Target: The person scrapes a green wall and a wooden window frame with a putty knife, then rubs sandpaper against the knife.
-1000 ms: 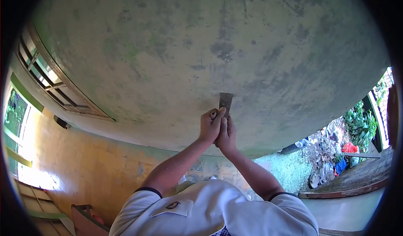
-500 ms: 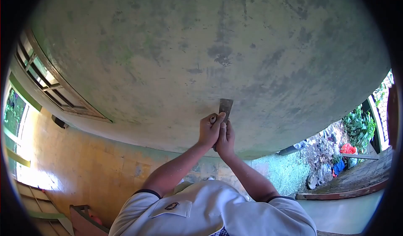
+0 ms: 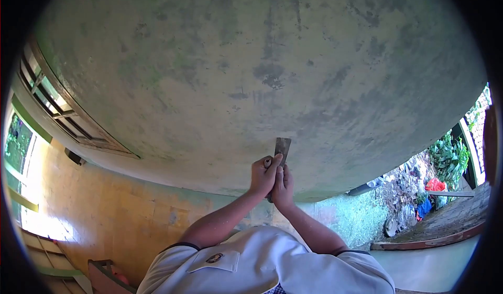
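A flat metal scraper [image 3: 283, 146] points up the wall in front of me, its worn blade at or very near the surface. My left hand [image 3: 261, 178] is closed around it from the left. From the other side my right hand [image 3: 283, 188] grips it too, fingers pressed against the left hand. A small round end, like that of a handle, pokes out beside the left thumb; what it belongs to is hidden. The lower tip of the scraper's handle shows under the hands. The painted wall [image 3: 209, 105] is greenish-grey with dark patches and scuffs.
A wooden-framed window [image 3: 68, 113] is set in the wall at left. Below lies a yellowish tiled floor [image 3: 120, 205]. At right, past a low ledge [image 3: 429, 238], are rubble, a red bag [image 3: 435, 185], blue cloth [image 3: 423, 208] and green plants [image 3: 449, 155].
Both hands and the scraper have moved down the wall, closer to my body. The grip looks the same. The view has shifted slightly.
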`<state>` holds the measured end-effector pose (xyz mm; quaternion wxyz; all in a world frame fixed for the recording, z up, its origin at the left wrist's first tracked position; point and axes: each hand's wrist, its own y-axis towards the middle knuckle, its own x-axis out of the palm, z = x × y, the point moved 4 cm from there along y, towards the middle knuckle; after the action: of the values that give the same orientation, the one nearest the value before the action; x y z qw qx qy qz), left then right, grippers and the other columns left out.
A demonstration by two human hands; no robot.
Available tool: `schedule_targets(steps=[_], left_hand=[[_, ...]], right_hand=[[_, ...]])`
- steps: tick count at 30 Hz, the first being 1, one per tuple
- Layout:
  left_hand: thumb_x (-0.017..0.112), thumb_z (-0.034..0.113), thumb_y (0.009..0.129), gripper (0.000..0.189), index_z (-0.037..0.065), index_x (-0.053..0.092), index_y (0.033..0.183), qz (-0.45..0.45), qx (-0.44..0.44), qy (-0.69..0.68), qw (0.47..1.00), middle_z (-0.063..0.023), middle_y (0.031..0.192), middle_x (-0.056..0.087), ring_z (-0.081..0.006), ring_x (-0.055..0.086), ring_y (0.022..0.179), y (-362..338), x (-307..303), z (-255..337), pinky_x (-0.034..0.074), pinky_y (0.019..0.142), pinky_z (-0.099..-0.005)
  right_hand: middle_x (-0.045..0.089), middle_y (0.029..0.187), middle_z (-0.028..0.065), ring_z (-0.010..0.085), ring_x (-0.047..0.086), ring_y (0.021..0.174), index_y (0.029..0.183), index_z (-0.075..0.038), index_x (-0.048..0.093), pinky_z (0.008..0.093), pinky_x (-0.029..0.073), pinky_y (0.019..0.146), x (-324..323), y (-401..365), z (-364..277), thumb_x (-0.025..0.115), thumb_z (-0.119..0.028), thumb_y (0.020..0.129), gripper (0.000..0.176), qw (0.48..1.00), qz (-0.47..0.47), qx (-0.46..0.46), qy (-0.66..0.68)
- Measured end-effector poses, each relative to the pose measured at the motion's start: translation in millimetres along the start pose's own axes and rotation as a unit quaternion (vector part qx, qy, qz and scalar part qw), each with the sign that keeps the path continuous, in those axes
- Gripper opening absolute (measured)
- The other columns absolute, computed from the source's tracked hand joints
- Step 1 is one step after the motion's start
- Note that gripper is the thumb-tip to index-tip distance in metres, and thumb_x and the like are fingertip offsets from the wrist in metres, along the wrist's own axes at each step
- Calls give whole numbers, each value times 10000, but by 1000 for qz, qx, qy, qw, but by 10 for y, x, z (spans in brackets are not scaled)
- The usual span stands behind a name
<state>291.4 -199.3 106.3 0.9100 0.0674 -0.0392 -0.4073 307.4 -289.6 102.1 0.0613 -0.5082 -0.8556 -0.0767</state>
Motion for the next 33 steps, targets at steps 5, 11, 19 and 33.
schedule_targets(steps=[5, 11, 19, 33], left_hand=[[609, 259, 899, 456, 50, 442, 530, 9, 9, 10, 1000, 30, 466, 398, -48, 325, 474, -6, 12, 77, 285, 416, -273], [613, 247, 898, 451, 54, 442, 528, 7, 9, 6, 1000, 33, 468, 401, -48, 328, 473, 2, 3, -5, 289, 417, -272], [656, 279, 866, 494, 46, 391, 521, 31, -3, -4, 1000, 0, 459, 381, -80, 294, 483, -296, -23, -59, 283, 420, -304], [623, 251, 887, 450, 53, 434, 530, 28, -22, 26, 999, 4, 461, 412, -53, 358, 469, -346, -59, -36, 316, 424, -289]], right_hand=[[557, 752, 44, 86, 522, 634, 1002, 3, 486, 240, 419, 529, -14, 39, 71, 359, -236, 996, 270, 999, 8, -26, -18], [538, 674, 42, 77, 510, 499, 987, 9, 466, 225, 391, 409, 4, 39, 5, 366, -249, 993, 277, 997, 9, -61, -43], [559, 805, 34, 93, 517, 722, 1035, -23, 497, 256, 434, 616, -50, -277, 51, 352, -259, 1004, 279, 998, -17, 53, -11], [545, 793, 38, 73, 522, 629, 990, -25, 490, 223, 429, 515, -73, -271, 111, 342, -243, 1003, 263, 998, -45, 26, -39]])
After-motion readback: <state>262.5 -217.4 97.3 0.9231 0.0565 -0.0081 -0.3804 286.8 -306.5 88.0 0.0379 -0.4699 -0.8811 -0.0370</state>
